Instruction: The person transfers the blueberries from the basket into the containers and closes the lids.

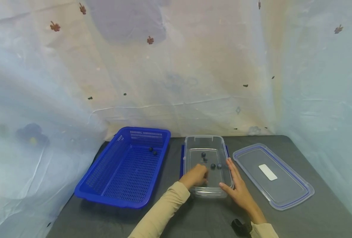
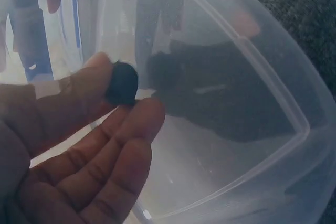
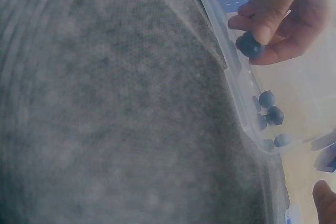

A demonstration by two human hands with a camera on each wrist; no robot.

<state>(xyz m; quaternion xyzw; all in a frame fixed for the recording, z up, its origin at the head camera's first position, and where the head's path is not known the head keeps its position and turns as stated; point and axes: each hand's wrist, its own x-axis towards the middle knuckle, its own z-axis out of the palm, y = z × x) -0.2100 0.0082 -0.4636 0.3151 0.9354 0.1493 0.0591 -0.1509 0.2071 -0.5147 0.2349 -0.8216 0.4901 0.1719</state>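
My left hand (image 1: 196, 176) reaches over the near end of a clear plastic container (image 1: 208, 191). Its thumb and fingertips pinch a dark blueberry (image 2: 124, 83), seen in both wrist views just inside the container's walls. Several more blueberries (image 1: 213, 166) lie on the container's bottom, some close together in the right wrist view. On the container's right side rests my right hand (image 1: 239, 192), fingers extended along the rim and thumb spread toward the near corner.
To the left stands a blue perforated basket (image 1: 125, 178) with two blueberries (image 1: 153, 151) in it. A clear lid (image 1: 286, 188) with a blue seal and white label lies at the right. Something blue (image 1: 182, 162) shows beneath the container. A black object (image 1: 238, 227) is by the right wrist.
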